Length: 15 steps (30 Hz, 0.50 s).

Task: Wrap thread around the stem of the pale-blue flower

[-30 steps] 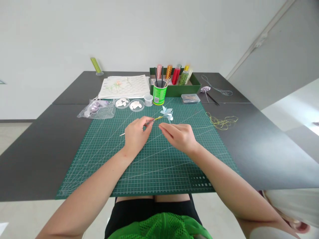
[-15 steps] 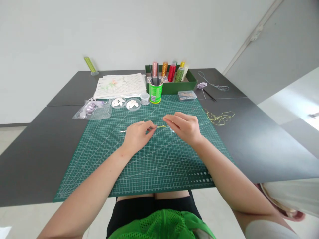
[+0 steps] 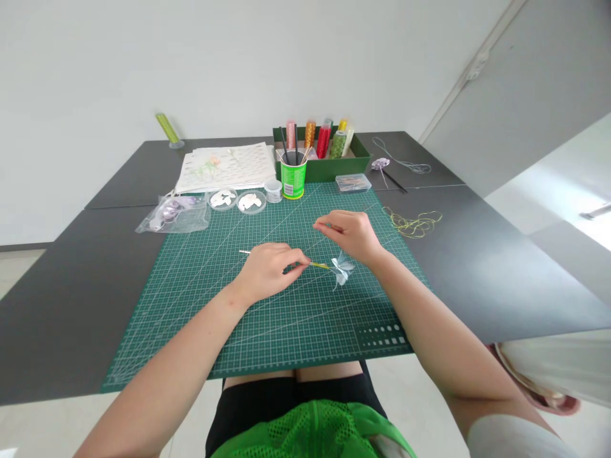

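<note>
Evidently the grip of the left hand (image 3: 274, 270) is a pinch, thumb and forefinger closed on a thin stem (image 3: 321, 265) with yellow-green wrapping, while a pale tip (image 3: 244, 252) shows past the other side of the same hand. At the stem's right end sits a pale blue flower (image 3: 342, 268), over the middle of the green cutting mat (image 3: 286, 331) and just beside the right wrist. The right hand (image 3: 348, 230) is raised a little farther from the body, its grip drawn to a point with fingertips pressed together; any thread between them is too fine to make out. Beyond the hands, along the mat's far edge, stand two shallow dishes (image 3: 251, 202) of white pieces, a small round tub (image 3: 273, 191), a green can (image 3: 293, 178) holding sticks, and a clear flat case (image 3: 353, 183). A tangle of yellow-green thread (image 3: 415, 224) lies across the mat's right edge onto the dark desk (image 3: 477, 254). Farthest back, a dark green box (image 3: 341, 168) carries coloured spools (image 3: 323, 141), beside white sheets (image 3: 229, 168).
</note>
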Each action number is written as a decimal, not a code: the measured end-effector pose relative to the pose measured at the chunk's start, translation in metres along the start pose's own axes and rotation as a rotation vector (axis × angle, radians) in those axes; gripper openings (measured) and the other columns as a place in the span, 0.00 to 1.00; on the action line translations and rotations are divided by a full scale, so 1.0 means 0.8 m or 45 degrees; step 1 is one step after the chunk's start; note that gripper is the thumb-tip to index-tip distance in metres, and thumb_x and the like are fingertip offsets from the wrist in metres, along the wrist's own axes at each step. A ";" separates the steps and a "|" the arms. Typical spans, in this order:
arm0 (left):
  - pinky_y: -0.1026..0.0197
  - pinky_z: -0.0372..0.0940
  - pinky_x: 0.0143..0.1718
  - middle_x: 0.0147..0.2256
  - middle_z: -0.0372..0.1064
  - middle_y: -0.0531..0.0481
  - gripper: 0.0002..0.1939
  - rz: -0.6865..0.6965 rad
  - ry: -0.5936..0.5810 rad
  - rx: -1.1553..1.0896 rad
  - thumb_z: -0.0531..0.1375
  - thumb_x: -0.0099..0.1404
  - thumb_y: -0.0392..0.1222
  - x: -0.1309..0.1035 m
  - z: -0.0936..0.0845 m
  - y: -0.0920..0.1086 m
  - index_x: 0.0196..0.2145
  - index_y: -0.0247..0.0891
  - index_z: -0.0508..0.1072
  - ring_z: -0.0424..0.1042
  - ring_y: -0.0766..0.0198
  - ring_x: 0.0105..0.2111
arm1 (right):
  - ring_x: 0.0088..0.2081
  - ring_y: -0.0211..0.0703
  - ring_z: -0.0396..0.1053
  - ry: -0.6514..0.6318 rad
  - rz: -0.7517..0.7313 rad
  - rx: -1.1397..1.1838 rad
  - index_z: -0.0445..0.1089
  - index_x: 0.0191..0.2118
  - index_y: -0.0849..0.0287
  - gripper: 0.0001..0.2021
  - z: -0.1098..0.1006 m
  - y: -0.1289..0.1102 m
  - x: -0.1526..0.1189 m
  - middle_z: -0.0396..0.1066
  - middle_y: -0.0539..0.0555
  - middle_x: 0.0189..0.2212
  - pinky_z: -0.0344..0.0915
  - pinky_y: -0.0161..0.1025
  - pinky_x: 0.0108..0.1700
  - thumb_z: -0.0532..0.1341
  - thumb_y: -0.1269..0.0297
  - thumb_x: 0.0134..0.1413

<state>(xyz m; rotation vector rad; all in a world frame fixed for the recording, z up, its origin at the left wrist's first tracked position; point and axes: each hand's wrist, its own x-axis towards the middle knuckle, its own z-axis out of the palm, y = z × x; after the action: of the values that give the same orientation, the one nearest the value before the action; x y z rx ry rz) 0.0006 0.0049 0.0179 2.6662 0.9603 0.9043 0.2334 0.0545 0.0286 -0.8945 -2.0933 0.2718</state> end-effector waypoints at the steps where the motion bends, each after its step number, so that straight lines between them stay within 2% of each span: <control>1: 0.62 0.68 0.33 0.35 0.81 0.55 0.04 0.004 0.008 -0.011 0.63 0.70 0.37 0.000 -0.001 0.001 0.37 0.42 0.77 0.79 0.64 0.32 | 0.28 0.36 0.68 -0.020 0.035 0.021 0.80 0.35 0.60 0.12 0.001 0.003 0.000 0.76 0.52 0.28 0.62 0.35 0.33 0.62 0.61 0.66; 6: 0.61 0.68 0.34 0.34 0.81 0.55 0.02 0.024 0.077 -0.045 0.63 0.71 0.37 0.000 -0.002 0.002 0.38 0.41 0.76 0.79 0.64 0.33 | 0.25 0.34 0.63 -0.119 0.220 0.101 0.81 0.34 0.61 0.13 0.010 0.013 -0.001 0.74 0.52 0.25 0.57 0.35 0.30 0.62 0.59 0.64; 10: 0.61 0.68 0.34 0.32 0.80 0.54 0.04 -0.017 0.144 -0.018 0.61 0.72 0.38 0.001 -0.004 0.004 0.37 0.41 0.76 0.77 0.64 0.31 | 0.22 0.32 0.58 -0.203 0.286 0.129 0.79 0.33 0.62 0.13 0.016 0.020 -0.002 0.69 0.48 0.20 0.52 0.35 0.28 0.62 0.59 0.62; 15: 0.59 0.69 0.37 0.34 0.81 0.52 0.08 -0.137 0.202 -0.015 0.59 0.73 0.40 0.002 -0.008 0.006 0.36 0.41 0.76 0.77 0.63 0.33 | 0.24 0.33 0.60 -0.337 0.339 0.086 0.76 0.33 0.63 0.13 0.018 0.024 -0.002 0.69 0.49 0.22 0.53 0.34 0.30 0.59 0.60 0.63</control>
<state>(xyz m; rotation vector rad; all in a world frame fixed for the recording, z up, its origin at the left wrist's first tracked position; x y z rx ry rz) 0.0002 0.0017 0.0259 2.5359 1.1157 1.1065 0.2324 0.0691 0.0093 -1.1486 -2.1865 0.6266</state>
